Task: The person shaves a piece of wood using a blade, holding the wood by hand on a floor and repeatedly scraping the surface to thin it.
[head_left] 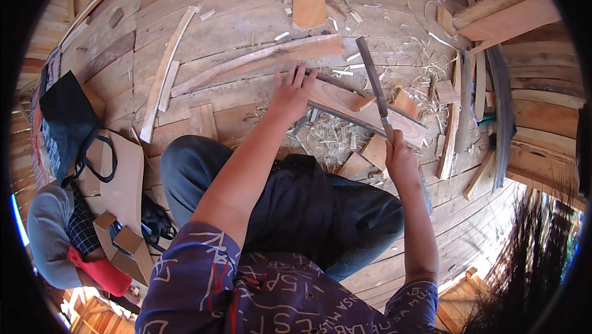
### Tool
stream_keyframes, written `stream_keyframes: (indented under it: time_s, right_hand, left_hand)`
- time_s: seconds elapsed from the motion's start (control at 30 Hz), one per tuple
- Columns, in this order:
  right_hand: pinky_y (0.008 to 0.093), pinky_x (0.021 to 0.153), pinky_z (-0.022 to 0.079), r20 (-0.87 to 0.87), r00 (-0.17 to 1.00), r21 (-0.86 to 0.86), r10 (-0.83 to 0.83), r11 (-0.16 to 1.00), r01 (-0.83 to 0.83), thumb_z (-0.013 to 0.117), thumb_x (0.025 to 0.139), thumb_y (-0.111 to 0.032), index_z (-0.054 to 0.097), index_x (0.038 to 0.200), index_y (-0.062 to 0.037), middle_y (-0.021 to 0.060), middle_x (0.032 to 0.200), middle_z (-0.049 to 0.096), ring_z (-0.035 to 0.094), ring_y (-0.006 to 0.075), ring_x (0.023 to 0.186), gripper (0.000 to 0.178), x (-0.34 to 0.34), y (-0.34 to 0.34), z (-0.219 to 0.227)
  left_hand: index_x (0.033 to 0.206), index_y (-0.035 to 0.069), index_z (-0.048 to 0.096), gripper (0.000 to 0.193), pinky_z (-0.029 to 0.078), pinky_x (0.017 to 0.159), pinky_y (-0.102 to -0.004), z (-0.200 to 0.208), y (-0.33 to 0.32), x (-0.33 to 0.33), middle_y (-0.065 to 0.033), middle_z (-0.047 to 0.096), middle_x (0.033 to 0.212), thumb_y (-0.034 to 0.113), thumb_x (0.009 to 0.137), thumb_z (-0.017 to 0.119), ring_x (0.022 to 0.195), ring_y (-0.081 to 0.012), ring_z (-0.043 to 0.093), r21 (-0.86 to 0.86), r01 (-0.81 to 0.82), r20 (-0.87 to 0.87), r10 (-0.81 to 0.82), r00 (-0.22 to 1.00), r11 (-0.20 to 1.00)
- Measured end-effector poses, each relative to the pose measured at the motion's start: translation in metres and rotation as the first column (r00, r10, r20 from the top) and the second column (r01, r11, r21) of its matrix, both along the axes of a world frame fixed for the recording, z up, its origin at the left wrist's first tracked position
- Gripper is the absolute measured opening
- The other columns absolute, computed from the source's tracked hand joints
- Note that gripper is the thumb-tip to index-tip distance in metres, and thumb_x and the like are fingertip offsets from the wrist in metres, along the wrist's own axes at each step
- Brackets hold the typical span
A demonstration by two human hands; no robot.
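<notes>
Left hand (291, 94), centre of frame: fingers spread and pressed flat on the near end of a flat shaped wooden workpiece (364, 112) that runs from centre toward the right. It grips nothing; it only bears down on the wood.

Right hand (401, 160), right of centre: fingers curled tight around the handle of a long flat metal file (372, 78). The blade runs up and slightly left from the hand, crossing over the workpiece; its tip lies near the end of a long curved plank (259, 59) in the upper middle. Whether the blade touches the workpiece cannot be told.

Workpiece lies on the plank floor (203, 25), just above the person's knees in dark trousers. Pale wood shavings (330, 136) are heaped below it, between the two hands. Small wooden blocks (373, 149) sit just beside the right hand.

A square offcut (308, 13) lies at upper centre. A thin curved strip (163, 75) lies at upper left. Several slats (462, 106) and a dark curved blade-like piece (502, 112) lie at right.

Lower left: another person in a grey cap (46, 235), beside a black bag (68, 121) and cardboard pieces (123, 180).
</notes>
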State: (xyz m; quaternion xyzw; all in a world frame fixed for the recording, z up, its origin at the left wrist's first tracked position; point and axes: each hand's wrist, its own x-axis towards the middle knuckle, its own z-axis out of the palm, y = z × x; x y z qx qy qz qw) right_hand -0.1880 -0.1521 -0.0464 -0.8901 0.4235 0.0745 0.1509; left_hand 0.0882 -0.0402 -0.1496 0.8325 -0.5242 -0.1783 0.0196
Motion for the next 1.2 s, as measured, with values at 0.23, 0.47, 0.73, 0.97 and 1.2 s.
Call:
stream_keyframes:
  time_s: [0.23, 0.47, 0.73, 0.97, 1.2]
  right_hand:
    - [0.0605, 0.056, 0.048, -0.034, 0.999, -0.025, -0.002, 1.000, 0.001, 0.052, 0.099, -0.024, 0.044, 0.101, -0.0065, 0.0282, 0.069, 0.062, 0.061, 0.0502, 0.066, 0.019, 0.009, 0.002, 0.007]
    - [0.0547, 0.051, 0.051, 0.198, 0.980, -0.062, -0.017, 0.998, 0.030, 0.050, 0.100, -0.026, 0.047, 0.099, -0.0065, 0.0251, 0.063, 0.061, 0.063, 0.0468, 0.061, 0.020, 0.011, -0.002, 0.015]
    - [0.0559, 0.055, 0.052, -0.109, 0.994, -0.039, 0.029, 0.999, -0.034, 0.049, 0.100, -0.029, 0.048, 0.100, -0.0051, 0.0259, 0.065, 0.063, 0.064, 0.0455, 0.064, 0.024, 0.006, 0.007, 0.000]
    - [0.0580, 0.053, 0.048, -0.072, 0.997, -0.058, 0.026, 0.998, -0.030, 0.050, 0.100, -0.026, 0.047, 0.100, -0.0048, 0.0274, 0.065, 0.061, 0.061, 0.0493, 0.063, 0.022, 0.015, 0.009, 0.014]
    - [0.0564, 0.055, 0.051, -0.115, 0.993, -0.052, 0.000, 0.999, -0.006, 0.048, 0.100, -0.030, 0.049, 0.102, -0.0044, 0.0259, 0.068, 0.063, 0.064, 0.0468, 0.066, 0.025, 0.012, 0.000, 0.006]
  left_hand:
    - [0.155, 0.019, 0.022, 0.070, 0.003, 0.116, -0.0634, -0.004, 0.003, -0.001, -0.0094, 0.017, 0.161, 0.007, 0.090, 0.046, 0.150, -0.0273, 0.011, -0.051, -0.023, -0.025, 0.021, 0.999, 0.998]
    - [0.156, 0.018, 0.013, 0.094, 0.004, 0.117, -0.0617, -0.007, 0.003, 0.001, -0.0116, 0.013, 0.162, 0.025, 0.083, 0.072, 0.150, -0.0296, 0.007, 0.021, 0.003, 0.042, -0.004, 0.999, 1.000]
    - [0.154, 0.018, 0.021, 0.075, 0.002, 0.116, -0.0624, -0.002, 0.001, -0.001, -0.0101, 0.016, 0.162, 0.012, 0.087, 0.054, 0.150, -0.0288, 0.011, -0.039, -0.030, -0.031, 0.028, 0.999, 0.999]
    - [0.156, 0.017, 0.014, 0.096, 0.006, 0.116, -0.0625, -0.010, 0.002, 0.001, -0.0116, 0.013, 0.162, 0.026, 0.081, 0.073, 0.150, -0.0304, 0.008, -0.006, -0.003, 0.034, 0.003, 0.999, 1.000]
    - [0.156, 0.017, 0.014, 0.096, 0.005, 0.116, -0.0632, -0.008, 0.000, 0.000, -0.0117, 0.012, 0.162, 0.026, 0.081, 0.073, 0.150, -0.0308, 0.008, 0.017, 0.008, 0.046, -0.009, 0.999, 1.000]
